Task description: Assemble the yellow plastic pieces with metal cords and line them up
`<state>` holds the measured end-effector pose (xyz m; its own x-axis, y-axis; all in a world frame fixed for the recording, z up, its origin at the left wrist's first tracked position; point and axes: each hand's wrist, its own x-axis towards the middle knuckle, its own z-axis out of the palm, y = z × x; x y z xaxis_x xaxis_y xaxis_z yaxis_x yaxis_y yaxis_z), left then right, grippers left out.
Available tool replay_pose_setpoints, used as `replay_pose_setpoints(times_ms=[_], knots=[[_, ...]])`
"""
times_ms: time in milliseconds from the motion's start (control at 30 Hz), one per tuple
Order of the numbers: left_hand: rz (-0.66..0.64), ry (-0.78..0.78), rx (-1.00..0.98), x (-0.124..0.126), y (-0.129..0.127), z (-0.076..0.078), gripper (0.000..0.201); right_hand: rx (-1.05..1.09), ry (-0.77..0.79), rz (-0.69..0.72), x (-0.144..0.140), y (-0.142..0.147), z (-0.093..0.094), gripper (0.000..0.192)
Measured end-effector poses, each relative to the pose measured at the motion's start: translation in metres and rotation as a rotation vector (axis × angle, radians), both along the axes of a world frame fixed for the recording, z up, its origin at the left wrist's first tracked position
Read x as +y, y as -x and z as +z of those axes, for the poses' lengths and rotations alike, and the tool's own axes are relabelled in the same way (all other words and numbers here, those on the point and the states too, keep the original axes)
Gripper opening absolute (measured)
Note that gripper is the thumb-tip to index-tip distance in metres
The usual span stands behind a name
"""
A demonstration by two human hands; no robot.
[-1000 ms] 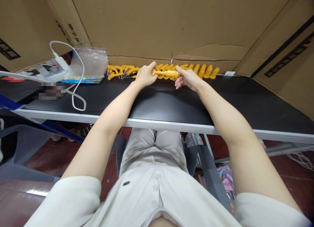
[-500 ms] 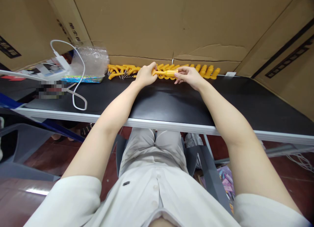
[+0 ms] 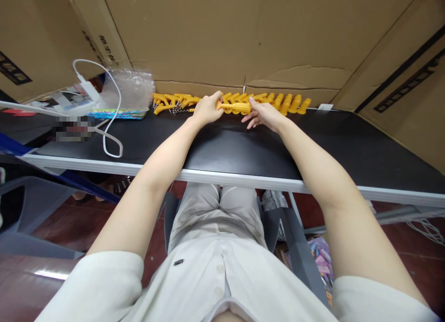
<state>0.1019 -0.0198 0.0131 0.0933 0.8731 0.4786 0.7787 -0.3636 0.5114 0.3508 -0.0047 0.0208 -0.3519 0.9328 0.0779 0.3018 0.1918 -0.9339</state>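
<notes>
Clearly both hands meet on one yellow plastic piece, held just above the table near its far edge, in front of a row of like yellow pieces lying along that edge. The left hand is clenched around the piece's left end; the right hand pinches its right end with thumb and forefinger, the other fingers spread loose. Judging by its look, the piece is light, stiff moulded plastic, ribbed along the middle, so it should not slip and wants holding by the two ends. Some pieces to the left seem to carry small metal chains, though that is too small to be sure. A white cable lies toward the left edge.
</notes>
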Motion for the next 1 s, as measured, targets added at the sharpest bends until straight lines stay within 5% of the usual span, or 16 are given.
replay_pose_setpoints(times_ms=[300,1000], knots=[[0.078,0.040,0.203,-0.010,-0.002,0.008,0.035,0.056,-0.037,0.042,-0.011,-0.001,0.004,0.038],[0.059,-0.003,0.183,0.002,0.001,0.000,0.028,-0.014,0.025,-0.077,-0.014,0.008,0.008,0.059]])
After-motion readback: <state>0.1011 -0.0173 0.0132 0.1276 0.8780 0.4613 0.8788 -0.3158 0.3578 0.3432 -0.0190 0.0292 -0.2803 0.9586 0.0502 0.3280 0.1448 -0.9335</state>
